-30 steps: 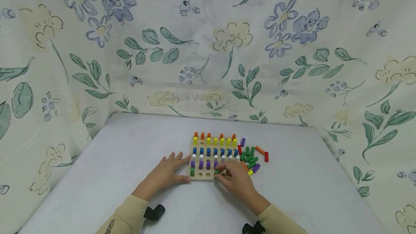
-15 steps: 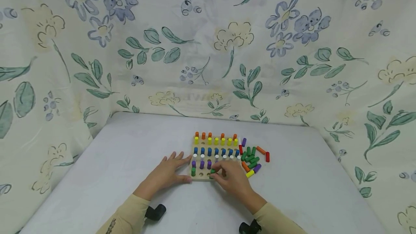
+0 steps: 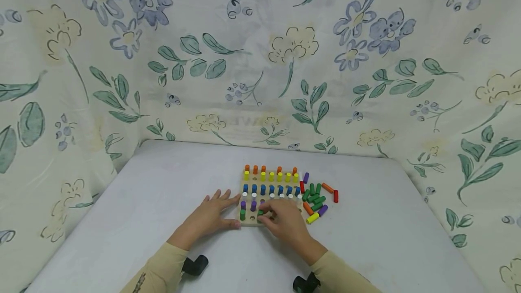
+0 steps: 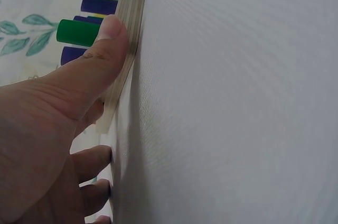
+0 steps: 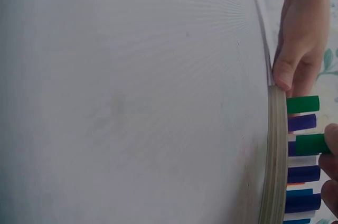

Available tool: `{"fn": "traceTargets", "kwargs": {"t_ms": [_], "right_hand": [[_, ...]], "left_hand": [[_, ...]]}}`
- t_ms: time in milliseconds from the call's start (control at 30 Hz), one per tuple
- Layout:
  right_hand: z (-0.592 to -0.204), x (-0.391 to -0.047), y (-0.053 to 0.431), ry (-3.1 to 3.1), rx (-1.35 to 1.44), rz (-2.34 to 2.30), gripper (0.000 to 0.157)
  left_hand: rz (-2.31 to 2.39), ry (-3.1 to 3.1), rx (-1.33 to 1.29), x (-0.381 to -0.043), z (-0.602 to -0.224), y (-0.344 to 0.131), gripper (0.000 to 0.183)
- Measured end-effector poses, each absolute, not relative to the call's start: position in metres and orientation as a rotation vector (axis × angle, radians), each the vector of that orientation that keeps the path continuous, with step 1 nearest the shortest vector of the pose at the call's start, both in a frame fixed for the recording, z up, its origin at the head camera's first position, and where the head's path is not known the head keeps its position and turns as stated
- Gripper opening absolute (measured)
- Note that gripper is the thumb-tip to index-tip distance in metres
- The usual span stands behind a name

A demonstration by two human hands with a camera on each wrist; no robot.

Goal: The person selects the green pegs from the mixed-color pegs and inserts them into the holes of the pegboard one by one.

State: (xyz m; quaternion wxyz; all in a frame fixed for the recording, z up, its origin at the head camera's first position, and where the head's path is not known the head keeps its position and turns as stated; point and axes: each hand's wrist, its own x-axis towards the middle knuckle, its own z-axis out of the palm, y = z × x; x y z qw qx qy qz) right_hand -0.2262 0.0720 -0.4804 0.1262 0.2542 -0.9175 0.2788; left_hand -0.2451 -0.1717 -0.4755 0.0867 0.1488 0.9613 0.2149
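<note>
"So, what's the right hand [image 3: 285,223] up to?"

"It's over the near part of the peg board [image 3: 268,183], thumb and fingertips pinching a green peg [image 3: 261,213]. The peg stands roughly upright above the board's nearest row, and seen from wrist height its lower end looks just clear of the wood."

"And the left hand [image 3: 209,218]?"

"Wide, at the board's left side. The fingers are spread, the thumb touches the board's near left corner, and the forefinger reaches the left edge."

"So the pinched peg is between the two hands?"

"Yes, with the right hand coming at it from the board's right. A standing peg [image 3: 242,215], also green, sits in the board's near left corner, close to the left thumb, and an open hole shows between those two pegs."

"What's behind?"

"Purple pegs [image 3: 253,206], then white pegs [image 3: 272,196], blue pegs [image 3: 262,190], yellow pegs [image 3: 271,177], and orange pegs [image 3: 255,170] along the board's far edge. The right hand hides some of the nearer rows from me."

"Any loose ones?"

"Right of the board, on the white table [image 3: 366,220]: a scatter of loose pegs [image 3: 313,198], mostly green, well apart from the left hand."
</note>
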Motion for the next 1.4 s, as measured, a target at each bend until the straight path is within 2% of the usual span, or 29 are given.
{"fn": "traceTargets", "kwargs": {"t_ms": [1400], "right_hand": [[-0.481,-0.228,0.057,-2.704,0.781,0.692,0.024]], "left_hand": [[0.665,2.863,0.460,-0.245,-0.475,-0.172,0.085]]}}
